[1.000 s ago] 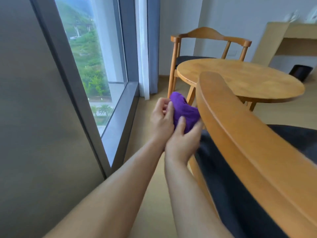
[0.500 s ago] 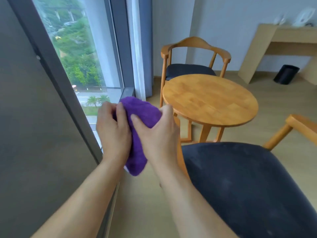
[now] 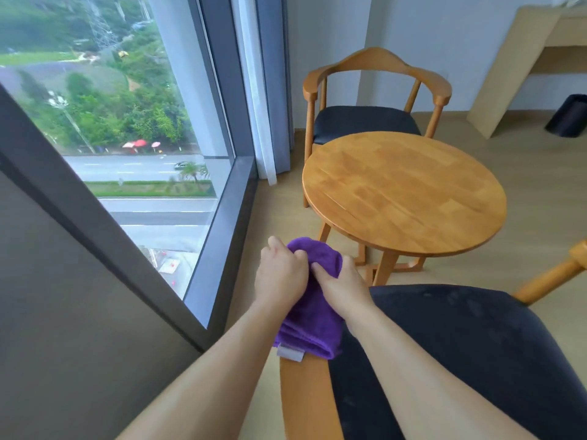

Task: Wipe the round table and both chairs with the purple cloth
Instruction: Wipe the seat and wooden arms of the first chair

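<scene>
Both hands hold the folded purple cloth (image 3: 313, 315) over the left wooden arm (image 3: 306, 398) of the near chair. My left hand (image 3: 281, 271) grips its upper left part; my right hand (image 3: 341, 282) pinches its right side. The cloth hangs down, with a grey label at its lower edge. The near chair's dark seat (image 3: 470, 344) fills the lower right. The round wooden table (image 3: 403, 188) stands just beyond, its top bare. The far chair (image 3: 374, 100), wooden with a dark seat, is tucked behind the table.
A floor-to-ceiling window (image 3: 133, 147) with a dark frame runs along the left, a white curtain (image 3: 257, 90) at its far end. A beige desk (image 3: 521, 65) and a black bin (image 3: 568, 115) stand at the back right. Light wood floor lies between window and furniture.
The view has tilted down and risen, showing more of the table and both chairs. Both hands have stayed on the cloth, and it now hangs lower, over the near chair's left arm.
</scene>
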Demonstrator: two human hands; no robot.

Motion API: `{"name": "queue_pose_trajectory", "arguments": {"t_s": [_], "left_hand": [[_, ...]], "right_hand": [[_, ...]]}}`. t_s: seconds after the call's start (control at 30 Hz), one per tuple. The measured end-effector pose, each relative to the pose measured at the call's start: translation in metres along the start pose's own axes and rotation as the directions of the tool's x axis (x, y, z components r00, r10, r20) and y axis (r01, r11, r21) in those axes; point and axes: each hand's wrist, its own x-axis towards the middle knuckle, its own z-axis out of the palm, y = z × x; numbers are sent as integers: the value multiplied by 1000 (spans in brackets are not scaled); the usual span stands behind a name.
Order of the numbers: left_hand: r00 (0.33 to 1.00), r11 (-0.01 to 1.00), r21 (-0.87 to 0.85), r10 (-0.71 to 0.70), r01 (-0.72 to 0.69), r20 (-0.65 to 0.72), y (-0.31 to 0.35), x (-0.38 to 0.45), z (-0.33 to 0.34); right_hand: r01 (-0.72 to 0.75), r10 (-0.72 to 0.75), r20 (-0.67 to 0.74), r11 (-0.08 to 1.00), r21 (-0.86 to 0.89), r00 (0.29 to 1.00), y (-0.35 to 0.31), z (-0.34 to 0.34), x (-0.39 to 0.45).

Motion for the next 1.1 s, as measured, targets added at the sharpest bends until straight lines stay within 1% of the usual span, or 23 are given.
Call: {"name": "queue_pose_trajectory", "arguments": {"t_s": [0.07, 0.1, 0.17, 0.2, 0.23, 0.3, 0.37, 0.4, 0.47, 0.53, 0.6, 0.73, 0.8, 0.87, 0.9, 0.93, 1.0, 1.03, 1.1], "left_hand": [[1000, 1000, 8, 26, -26, -13, -6, 11, -6], [999, 999, 11, 30, -30, -17, -10, 17, -10], [1000, 1000, -1, 12, -12, 13, -19, 24, -18], [999, 1000, -19, -8, 9, 52, -24, 26, -20], [994, 998, -43, -38, 43, 101, -31, 28, -22], [967, 980, -104, -147, 172, 209, -41, 28, -27], [927, 948, -130, -245, 291, 283, -46, 29, -33], [919, 949, -100, -256, 298, 300, -46, 29, -36], [932, 972, 40, -233, 232, 277, -44, 29, -39], [954, 975, 172, -179, 140, 239, -38, 27, -41], [968, 980, 183, -117, 77, 220, -29, 24, -46], [989, 994, 96, 36, -50, 144, -2, 20, -68], [987, 997, -10, 83, -82, 140, 11, 21, -83], [974, 980, -193, 81, -40, 210, 22, 22, -97], [960, 964, -267, 73, 1, 269, 28, 23, -104], [941, 954, -298, 68, 36, 332, 32, 24, -110], [905, 964, -259, 60, 56, 421, 37, 29, -119], [902, 979, -203, 58, 33, 427, 37, 33, -121], [920, 997, -70, 51, -26, 389, 33, 40, -127]], "right_hand": [[-23, 23, 0, 995, 94, 1000, -2, -10, 4], [-42, 39, 26, 989, 141, 999, -4, -18, 6], [-86, 51, 150, 969, 232, 987, -4, -32, 10], [-116, 46, 228, 946, 304, 973, -5, -38, 12], [-151, 33, 301, 914, 377, 953, -4, -43, 13], [-215, 9, 405, 859, 465, 914, 0, -50, 15], [-267, 20, 461, 837, 477, 887, 5, -54, 16], [-276, 28, 473, 841, 465, 881, 6, -55, 15], [-259, 29, 481, 871, 418, 876, 5, -55, 14], [-237, 27, 475, 891, 387, 880, 1, -55, 13], [-215, 1, 467, 889, 405, 884, -4, -56, 13], [-52, -145, 373, 882, 468, 916, -33, -69, 13], [25, -233, 359, 866, 499, 904, -50, -86, 15], [107, -311, 390, 879, 465, 867, -66, -107, 15], [181, -345, 389, 899, 398, 854, -74, -116, 15], [274, -382, 379, 911, 309, 843, -80, -124, 15], [438, -457, 370, 888, 138, 809, -90, -136, 14], [494, -482, 371, 867, 70, 794, -93, -140, 13], [571, -524, 356, 820, -32, 774, -96, -148, 9]]}}
